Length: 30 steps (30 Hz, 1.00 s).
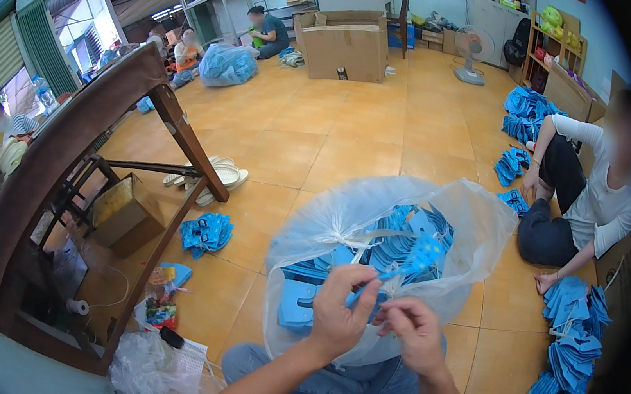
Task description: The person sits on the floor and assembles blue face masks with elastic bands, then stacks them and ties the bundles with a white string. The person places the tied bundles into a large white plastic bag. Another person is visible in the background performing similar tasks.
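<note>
A large clear plastic bag (483, 212) stands open in front of my knees, filled with flat blue pieces (297, 305). Above its mouth my left hand (344, 304) is closed on a blue patterned piece (421, 255), which sticks out to the right past the fingers. My right hand (411, 331) is just below and to the right, thumb and fingers pinched together close to thin white strands (393, 286). What lies between the right fingertips is too small to make out. The far side of the bag is gathered into a bunched knot (343, 233).
A wooden table frame (191, 145) rises at the left, with a cardboard box (126, 215) beneath it. A person (591, 195) sits on the floor at the right beside blue bundles (576, 330). Farther back are a large carton (344, 48), a fan (471, 52) and other seated people.
</note>
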Each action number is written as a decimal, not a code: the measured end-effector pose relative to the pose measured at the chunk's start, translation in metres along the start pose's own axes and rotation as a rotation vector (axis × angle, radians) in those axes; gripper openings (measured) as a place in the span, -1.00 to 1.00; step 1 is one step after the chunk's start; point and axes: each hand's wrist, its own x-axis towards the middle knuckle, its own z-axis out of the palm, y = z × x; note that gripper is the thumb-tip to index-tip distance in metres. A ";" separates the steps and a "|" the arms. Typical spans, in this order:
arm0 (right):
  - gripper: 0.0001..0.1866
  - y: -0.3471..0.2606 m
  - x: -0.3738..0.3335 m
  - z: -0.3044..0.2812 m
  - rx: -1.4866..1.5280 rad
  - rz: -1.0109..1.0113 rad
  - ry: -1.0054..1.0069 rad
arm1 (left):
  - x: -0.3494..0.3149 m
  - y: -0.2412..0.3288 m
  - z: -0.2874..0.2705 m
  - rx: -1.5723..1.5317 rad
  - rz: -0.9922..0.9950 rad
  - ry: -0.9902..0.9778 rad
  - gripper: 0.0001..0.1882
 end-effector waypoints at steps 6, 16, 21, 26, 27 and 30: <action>-0.85 0.006 0.016 0.023 0.149 -0.071 0.039 | -0.014 -0.001 -0.006 -0.062 -0.057 -0.106 -0.76; -0.87 0.007 0.026 0.010 0.210 0.044 0.123 | -0.022 -0.002 0.001 -0.012 0.017 -0.148 -0.65; -0.88 0.012 0.030 0.010 0.242 0.065 0.100 | -0.021 -0.007 -0.002 0.007 -0.017 -0.142 -0.65; -0.90 0.016 0.034 0.012 0.129 0.041 0.090 | -0.022 -0.010 -0.002 0.010 -0.039 -0.107 -0.63; -0.91 0.016 0.035 0.013 0.138 0.052 0.088 | -0.022 -0.011 -0.002 0.009 -0.060 -0.100 -0.62; -0.91 0.018 0.037 0.014 0.136 0.062 0.080 | -0.024 -0.014 -0.001 0.003 -0.050 -0.093 -0.60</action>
